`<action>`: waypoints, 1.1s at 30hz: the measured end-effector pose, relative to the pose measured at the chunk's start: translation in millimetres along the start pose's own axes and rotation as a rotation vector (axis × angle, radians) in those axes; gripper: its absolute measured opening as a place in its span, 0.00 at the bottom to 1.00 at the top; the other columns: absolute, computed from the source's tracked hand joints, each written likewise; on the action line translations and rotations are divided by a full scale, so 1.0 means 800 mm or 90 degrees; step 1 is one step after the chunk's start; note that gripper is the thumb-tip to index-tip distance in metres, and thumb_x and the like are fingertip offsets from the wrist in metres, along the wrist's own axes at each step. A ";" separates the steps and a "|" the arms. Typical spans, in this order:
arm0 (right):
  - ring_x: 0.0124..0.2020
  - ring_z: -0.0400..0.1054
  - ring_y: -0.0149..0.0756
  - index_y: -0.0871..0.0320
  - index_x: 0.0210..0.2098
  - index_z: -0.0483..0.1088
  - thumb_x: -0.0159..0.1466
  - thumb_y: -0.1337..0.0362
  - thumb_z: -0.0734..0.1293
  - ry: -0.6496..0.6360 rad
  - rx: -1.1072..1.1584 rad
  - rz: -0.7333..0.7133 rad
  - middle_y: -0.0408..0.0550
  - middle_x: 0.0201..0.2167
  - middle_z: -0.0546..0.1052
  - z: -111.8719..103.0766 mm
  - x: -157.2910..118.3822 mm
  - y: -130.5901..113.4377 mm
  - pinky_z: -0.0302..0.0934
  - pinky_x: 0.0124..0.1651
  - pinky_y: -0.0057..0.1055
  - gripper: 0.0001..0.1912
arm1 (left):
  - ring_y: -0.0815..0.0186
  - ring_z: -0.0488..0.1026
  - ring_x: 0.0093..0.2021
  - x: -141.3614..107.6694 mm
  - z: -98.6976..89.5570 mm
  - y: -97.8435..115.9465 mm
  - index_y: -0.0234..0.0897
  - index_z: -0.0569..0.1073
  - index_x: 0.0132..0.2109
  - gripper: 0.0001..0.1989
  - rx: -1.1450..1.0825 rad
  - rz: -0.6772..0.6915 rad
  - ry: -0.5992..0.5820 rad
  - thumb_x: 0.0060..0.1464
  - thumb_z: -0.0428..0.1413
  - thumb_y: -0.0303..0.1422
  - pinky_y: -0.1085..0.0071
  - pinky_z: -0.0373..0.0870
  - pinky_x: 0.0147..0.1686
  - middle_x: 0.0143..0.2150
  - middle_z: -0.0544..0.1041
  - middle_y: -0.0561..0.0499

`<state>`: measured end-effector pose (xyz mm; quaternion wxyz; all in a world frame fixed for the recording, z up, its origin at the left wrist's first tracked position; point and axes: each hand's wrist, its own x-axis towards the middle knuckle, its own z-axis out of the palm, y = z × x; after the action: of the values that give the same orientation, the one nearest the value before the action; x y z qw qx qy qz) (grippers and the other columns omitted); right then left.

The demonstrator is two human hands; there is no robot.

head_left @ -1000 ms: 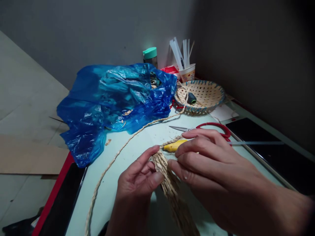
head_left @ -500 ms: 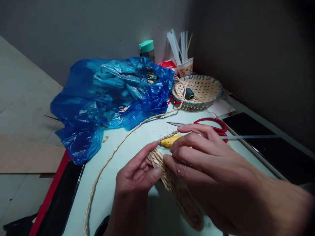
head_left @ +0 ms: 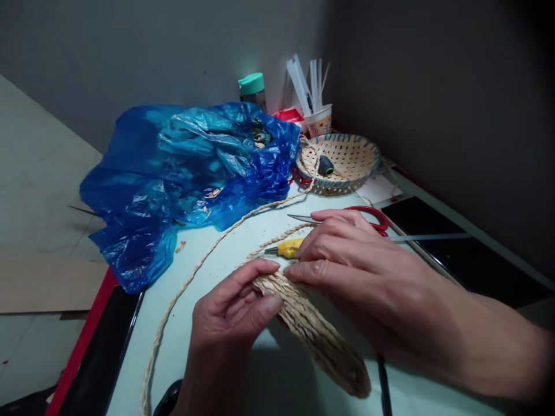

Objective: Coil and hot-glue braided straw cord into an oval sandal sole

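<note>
My left hand holds the top end of a long, coiled piece of braided straw, thumb on its near face and fingers behind. My right hand is closed at the piece's upper edge, its thumb tip pressed there; the other fingertips are partly hidden. Just beyond that hand, a yellow glue gun points left, with a pale glue stick showing on the right. Whether the right hand touches the gun, I cannot tell. Red-handled scissors lie behind, partly covered by the fingers. A short length of braid runs behind the gun's tip.
A long straw braid curves over the table to a woven basket holding a dark thread spool. A blue plastic bag fills the back left. Behind stand a cup of sticks and a green-lidded bottle. A black panel lies right.
The view has shifted slightly, so things sit further left. The straw piece's lower end has swung out to the right. My left fingertips have come away from in front of the glue gun's tip.
</note>
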<state>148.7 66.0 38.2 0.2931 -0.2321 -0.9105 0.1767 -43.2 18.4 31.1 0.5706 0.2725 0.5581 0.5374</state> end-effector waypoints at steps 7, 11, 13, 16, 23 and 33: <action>0.45 0.66 0.39 0.60 0.48 0.71 0.69 0.74 0.61 0.031 0.021 0.004 0.49 0.41 0.74 0.003 -0.006 0.007 0.55 0.58 0.46 0.11 | 0.65 0.81 0.34 0.000 0.000 -0.001 0.39 0.85 0.36 0.12 0.011 0.027 0.026 0.40 0.72 0.28 0.75 0.75 0.39 0.31 0.84 0.51; 0.43 0.65 0.42 0.62 0.43 0.72 0.64 0.77 0.61 0.024 0.017 -0.010 0.52 0.39 0.74 -0.001 -0.006 0.004 0.58 0.53 0.48 0.12 | 0.67 0.81 0.33 0.000 0.001 -0.002 0.40 0.85 0.35 0.12 -0.010 0.031 0.039 0.39 0.72 0.27 0.79 0.75 0.37 0.30 0.84 0.53; 0.42 0.64 0.42 0.63 0.39 0.71 0.62 0.79 0.60 0.016 0.007 -0.006 0.53 0.38 0.74 -0.002 -0.006 0.001 0.58 0.51 0.49 0.12 | 0.69 0.81 0.32 -0.001 0.002 -0.001 0.40 0.85 0.35 0.12 -0.013 0.035 0.050 0.39 0.72 0.26 0.81 0.75 0.36 0.29 0.84 0.53; 0.40 0.63 0.41 0.63 0.34 0.71 0.61 0.79 0.60 0.013 0.007 -0.007 0.53 0.36 0.73 -0.003 -0.004 -0.003 0.59 0.50 0.49 0.10 | 0.66 0.82 0.33 -0.001 0.004 -0.001 0.39 0.85 0.34 0.12 -0.019 0.048 0.064 0.38 0.73 0.25 0.78 0.77 0.37 0.30 0.85 0.52; 0.40 0.63 0.38 0.60 0.30 0.65 0.60 0.80 0.60 0.011 0.033 -0.002 0.49 0.34 0.73 -0.001 -0.003 -0.005 0.59 0.54 0.47 0.11 | 0.62 0.82 0.34 0.000 0.002 -0.005 0.38 0.85 0.35 0.13 -0.009 0.050 0.079 0.37 0.73 0.26 0.73 0.78 0.39 0.30 0.84 0.52; 0.42 0.64 0.37 0.60 0.30 0.64 0.58 0.82 0.61 0.018 0.066 -0.021 0.47 0.35 0.75 0.012 -0.007 -0.001 0.59 0.56 0.45 0.11 | 0.66 0.81 0.34 -0.001 0.003 -0.006 0.41 0.85 0.34 0.12 -0.012 0.054 0.068 0.39 0.72 0.25 0.78 0.76 0.38 0.29 0.85 0.54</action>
<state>146.4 60.8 28.7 0.3202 -0.2043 -0.8996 0.2156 -39.7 17.3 27.7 0.5195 0.2614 0.5702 0.5802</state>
